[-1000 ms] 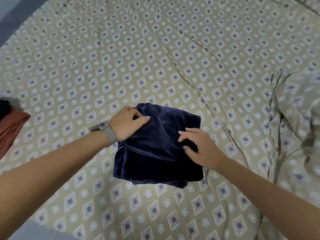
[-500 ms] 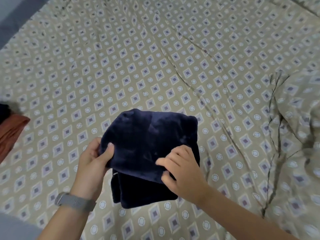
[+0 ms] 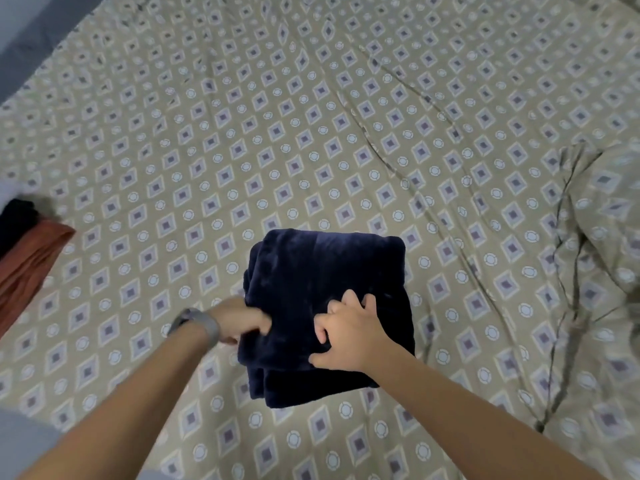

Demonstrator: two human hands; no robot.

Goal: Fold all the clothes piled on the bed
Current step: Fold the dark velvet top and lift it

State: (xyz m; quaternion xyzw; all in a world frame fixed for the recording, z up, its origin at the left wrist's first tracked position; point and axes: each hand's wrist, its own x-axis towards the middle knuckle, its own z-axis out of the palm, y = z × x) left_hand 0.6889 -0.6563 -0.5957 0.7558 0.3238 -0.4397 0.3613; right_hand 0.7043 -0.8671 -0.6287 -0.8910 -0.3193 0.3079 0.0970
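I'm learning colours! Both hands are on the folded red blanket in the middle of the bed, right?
Not quite: the folded garment under the left hand and right hand is dark navy blue, not red, as the head view shows. The reddish cloth lies at the bed's left edge.

Navy garment: plush, velvety cloth. Bedsheet: thin matt printed cloth, creased.

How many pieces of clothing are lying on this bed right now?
3 visible: a folded navy garment in the middle, gripped by both hands, plus a rust-orange garment and a black garment at the left edge. More may lie outside the view.
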